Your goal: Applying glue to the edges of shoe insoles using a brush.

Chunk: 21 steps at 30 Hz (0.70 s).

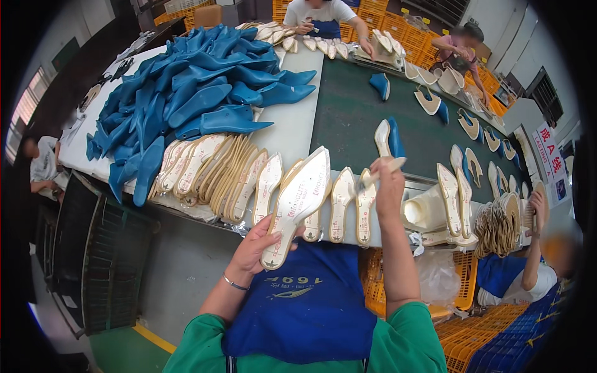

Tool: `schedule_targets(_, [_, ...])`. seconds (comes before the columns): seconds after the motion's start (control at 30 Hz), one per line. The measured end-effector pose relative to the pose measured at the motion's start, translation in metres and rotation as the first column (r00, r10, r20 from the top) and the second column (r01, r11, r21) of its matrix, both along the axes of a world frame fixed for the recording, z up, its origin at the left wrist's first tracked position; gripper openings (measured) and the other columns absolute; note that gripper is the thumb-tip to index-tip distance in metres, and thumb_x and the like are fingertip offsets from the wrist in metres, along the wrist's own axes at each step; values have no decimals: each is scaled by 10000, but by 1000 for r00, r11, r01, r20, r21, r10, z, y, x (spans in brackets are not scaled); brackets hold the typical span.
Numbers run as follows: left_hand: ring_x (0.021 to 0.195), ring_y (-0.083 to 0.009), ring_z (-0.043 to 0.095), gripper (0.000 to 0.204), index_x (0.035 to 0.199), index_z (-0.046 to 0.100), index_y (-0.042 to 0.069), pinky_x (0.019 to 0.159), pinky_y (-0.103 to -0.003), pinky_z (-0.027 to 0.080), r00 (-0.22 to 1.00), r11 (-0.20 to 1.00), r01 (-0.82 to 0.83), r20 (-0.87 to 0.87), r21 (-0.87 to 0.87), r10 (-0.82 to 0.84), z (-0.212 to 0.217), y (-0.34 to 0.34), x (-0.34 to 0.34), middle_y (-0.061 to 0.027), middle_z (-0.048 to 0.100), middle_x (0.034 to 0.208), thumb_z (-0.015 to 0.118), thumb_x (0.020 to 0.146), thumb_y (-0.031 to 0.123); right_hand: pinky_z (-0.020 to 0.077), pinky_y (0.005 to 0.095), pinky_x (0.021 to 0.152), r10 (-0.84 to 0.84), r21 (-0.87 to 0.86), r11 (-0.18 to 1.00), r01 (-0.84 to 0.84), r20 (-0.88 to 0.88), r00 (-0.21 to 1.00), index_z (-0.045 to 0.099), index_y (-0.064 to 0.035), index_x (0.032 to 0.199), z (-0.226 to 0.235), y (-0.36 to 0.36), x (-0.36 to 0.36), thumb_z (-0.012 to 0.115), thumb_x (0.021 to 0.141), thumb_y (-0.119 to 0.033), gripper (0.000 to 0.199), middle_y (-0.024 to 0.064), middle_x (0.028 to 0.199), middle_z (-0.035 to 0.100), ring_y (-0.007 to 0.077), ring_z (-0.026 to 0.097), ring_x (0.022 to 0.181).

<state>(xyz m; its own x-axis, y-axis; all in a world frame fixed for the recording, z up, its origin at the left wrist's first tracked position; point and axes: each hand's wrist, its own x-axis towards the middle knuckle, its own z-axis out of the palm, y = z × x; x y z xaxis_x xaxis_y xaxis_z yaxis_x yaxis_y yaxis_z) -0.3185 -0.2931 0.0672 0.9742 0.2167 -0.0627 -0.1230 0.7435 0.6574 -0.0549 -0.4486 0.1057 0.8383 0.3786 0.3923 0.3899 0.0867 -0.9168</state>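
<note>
My left hand grips a white pointed insole by its heel end, with the tan edge of what looks like another one behind it. My right hand is closed around a pale, flat-handled brush, held above the near edge of the table; its bristle end is hard to make out. Below it, several insoles lie side by side along that edge. A tightly packed row of insoles stands to the left. Right of my right hand is a white plastic container, with insoles beside it.
Blue shoe lasts are heaped on the white table at left. A dark green conveyor belt carries lasts and shoe parts. Co-workers sit across and at right, one holding a brush. Orange crates stand below.
</note>
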Motion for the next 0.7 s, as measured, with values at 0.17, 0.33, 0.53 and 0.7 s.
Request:
schedule_targets(0.17, [1159,-267,609,515,1426,383,2,988,-359,516,997,992,-69,11,-104,71,-15,2,8,-169,564,1319,537,934,14,437,229,668,326,-107,915,-388,-367,871,626,-15,960,-40,2,-53,517,983,-257,266,31,775,618,91,556,727])
schedule_targets(0.33, [1204,-282,577,501,1415,382,6,1027,-447,488,988,979,-156,-19,-133,155,-28,3,18,-173,540,1344,514,935,52,431,208,632,551,62,766,-640,-578,602,645,-6,1033,-31,21,-114,577,960,-195,214,26,841,631,70,540,726])
schedule_targets(0.53, [1150,-266,607,550,1458,329,25,944,-394,534,988,966,-156,-42,-208,151,-39,-3,28,-159,542,1339,484,932,56,401,178,572,565,88,722,-686,-648,511,653,-15,1049,-52,27,-117,674,902,-141,195,-8,813,636,44,533,665])
schedule_targets(0.7, [1485,-268,151,688,1558,146,91,1201,-435,146,983,981,-182,-2,69,183,-50,15,38,-136,177,1598,435,1004,380,387,173,540,509,111,783,-613,-681,526,648,-10,983,-50,14,-99,674,887,-120,148,-6,763,622,39,518,604])
